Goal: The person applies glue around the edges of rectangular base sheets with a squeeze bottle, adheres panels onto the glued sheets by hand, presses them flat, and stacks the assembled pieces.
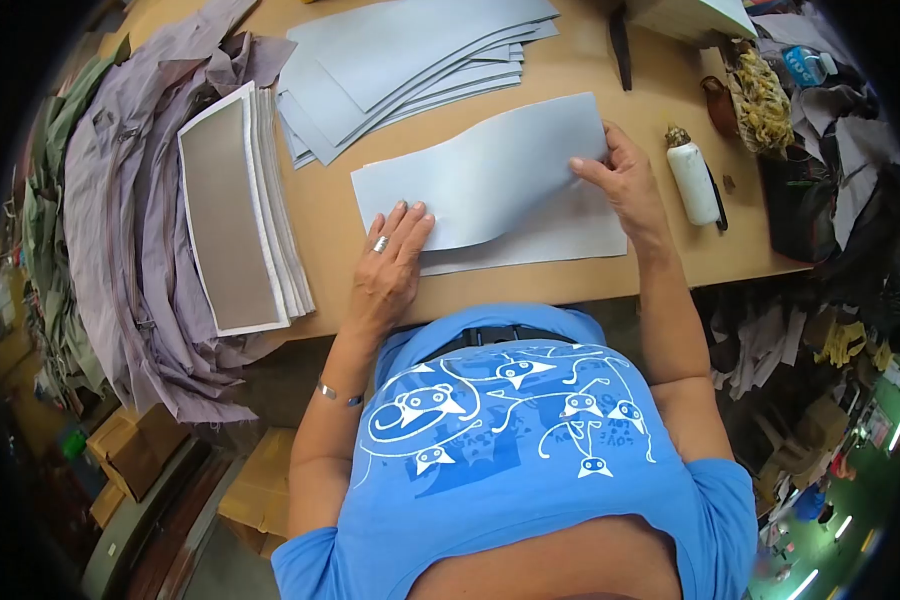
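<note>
A pale grey-blue sheet [490,175] curves upward at its right side over another pale sheet [560,236] lying on the wooden table [330,230]. My left hand [395,260], with a ring, rests with fingers apart on the lower left part of the upper sheet. The right edge of that sheet is pinched between the thumb and fingers of my right hand [622,185], which holds it raised. Behind them lies a fanned pile of similar sheets [400,60].
Left of the sheets are a stack of brown, white-edged panels [232,215] and piled mauve cloth [130,200]. At the right stand or lie a white bottle [692,182], a black pen [718,200], a dark blade-like tool [621,50] and yellowish fibres [763,98].
</note>
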Action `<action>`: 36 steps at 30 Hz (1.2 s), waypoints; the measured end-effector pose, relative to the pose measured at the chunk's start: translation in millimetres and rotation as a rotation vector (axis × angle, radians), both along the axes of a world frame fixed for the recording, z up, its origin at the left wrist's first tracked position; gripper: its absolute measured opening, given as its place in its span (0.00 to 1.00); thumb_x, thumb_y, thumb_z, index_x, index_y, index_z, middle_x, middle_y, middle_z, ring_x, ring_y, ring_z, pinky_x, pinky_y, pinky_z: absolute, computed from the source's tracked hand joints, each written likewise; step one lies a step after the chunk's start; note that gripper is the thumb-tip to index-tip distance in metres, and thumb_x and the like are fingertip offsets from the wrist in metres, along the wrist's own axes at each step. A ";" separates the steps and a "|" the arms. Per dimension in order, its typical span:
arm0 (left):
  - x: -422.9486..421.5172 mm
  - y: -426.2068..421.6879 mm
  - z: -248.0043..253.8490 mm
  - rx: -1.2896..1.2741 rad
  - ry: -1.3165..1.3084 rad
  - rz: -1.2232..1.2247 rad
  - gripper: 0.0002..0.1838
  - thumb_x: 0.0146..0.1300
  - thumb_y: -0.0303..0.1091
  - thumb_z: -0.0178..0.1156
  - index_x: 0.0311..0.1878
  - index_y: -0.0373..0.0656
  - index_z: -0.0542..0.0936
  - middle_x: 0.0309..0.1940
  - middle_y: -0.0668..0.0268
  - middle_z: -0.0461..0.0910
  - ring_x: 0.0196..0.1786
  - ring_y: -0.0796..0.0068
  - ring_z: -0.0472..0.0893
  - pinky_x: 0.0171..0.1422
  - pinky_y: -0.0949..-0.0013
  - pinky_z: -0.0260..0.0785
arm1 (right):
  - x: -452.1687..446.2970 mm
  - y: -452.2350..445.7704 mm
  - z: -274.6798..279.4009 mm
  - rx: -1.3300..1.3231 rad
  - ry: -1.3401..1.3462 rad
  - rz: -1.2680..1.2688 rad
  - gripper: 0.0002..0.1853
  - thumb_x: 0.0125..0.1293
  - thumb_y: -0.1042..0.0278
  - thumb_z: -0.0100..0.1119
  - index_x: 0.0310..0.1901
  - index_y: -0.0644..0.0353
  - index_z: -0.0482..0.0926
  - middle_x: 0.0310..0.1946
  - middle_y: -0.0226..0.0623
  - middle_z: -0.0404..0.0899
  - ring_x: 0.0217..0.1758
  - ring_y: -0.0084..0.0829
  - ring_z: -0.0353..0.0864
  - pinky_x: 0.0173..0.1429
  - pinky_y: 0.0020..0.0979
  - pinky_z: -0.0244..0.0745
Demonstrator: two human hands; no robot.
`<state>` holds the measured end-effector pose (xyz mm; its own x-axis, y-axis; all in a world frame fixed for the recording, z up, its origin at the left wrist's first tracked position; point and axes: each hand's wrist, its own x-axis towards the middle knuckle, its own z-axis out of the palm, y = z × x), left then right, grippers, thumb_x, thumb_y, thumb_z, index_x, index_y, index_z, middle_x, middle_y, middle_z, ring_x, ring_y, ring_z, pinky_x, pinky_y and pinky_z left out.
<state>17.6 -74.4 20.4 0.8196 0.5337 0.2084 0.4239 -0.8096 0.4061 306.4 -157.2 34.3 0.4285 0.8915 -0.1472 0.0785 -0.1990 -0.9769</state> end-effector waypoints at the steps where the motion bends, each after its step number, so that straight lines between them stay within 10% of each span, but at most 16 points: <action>1: -1.5 -1.8 -0.8 0.034 0.022 -0.005 0.25 0.51 0.18 0.55 0.56 0.43 0.72 0.58 0.61 0.72 0.60 0.58 0.72 0.65 0.54 0.62 | -1.5 -2.9 5.8 0.008 -0.038 -0.003 0.22 0.54 0.69 0.62 0.51 0.64 0.74 0.26 0.27 0.73 0.28 0.18 0.68 0.32 0.22 0.66; 13: -10.1 -3.1 -7.5 0.028 0.194 0.031 0.33 0.52 0.35 0.63 0.64 0.54 0.67 0.69 0.69 0.58 0.71 0.57 0.54 0.72 0.51 0.45 | 1.6 -49.1 -16.3 -0.291 -0.483 -0.067 0.16 0.55 0.70 0.58 0.45 0.65 0.73 0.22 0.40 0.71 0.25 0.28 0.71 0.33 0.30 0.67; 23: -11.4 0.2 -6.0 -0.014 0.061 -0.018 0.28 0.48 0.36 0.66 0.55 0.48 0.73 0.62 0.65 0.67 0.64 0.55 0.63 0.69 0.51 0.52 | -1.4 -51.3 5.9 -0.397 -0.503 -0.079 0.27 0.49 0.71 0.62 0.54 0.62 0.69 0.30 0.44 0.76 0.34 0.42 0.76 0.42 0.37 0.70; 29: 3.3 -6.2 2.4 0.030 0.184 -0.086 0.35 0.50 0.46 0.64 0.64 0.56 0.66 0.69 0.68 0.56 0.71 0.56 0.53 0.71 0.43 0.41 | 40.1 -84.4 21.7 -0.350 -1.477 -0.399 0.32 0.48 0.66 0.66 0.57 0.57 0.66 0.45 0.45 0.75 0.46 0.46 0.75 0.49 0.41 0.70; 36: 24.1 -9.6 -11.4 0.101 0.277 -0.115 0.34 0.56 0.53 0.56 0.67 0.61 0.62 0.71 0.70 0.52 0.73 0.56 0.49 0.73 0.43 0.34 | 70.6 -104.5 -10.5 -0.279 -0.982 -0.382 0.33 0.50 0.66 0.67 0.58 0.57 0.65 0.46 0.46 0.75 0.44 0.44 0.77 0.48 0.41 0.72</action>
<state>41.8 -84.1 9.0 0.9065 0.4219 0.0162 0.4102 -0.8891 0.2031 377.0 -261.7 23.7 0.7115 0.6625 0.2341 0.6855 -0.5812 -0.4385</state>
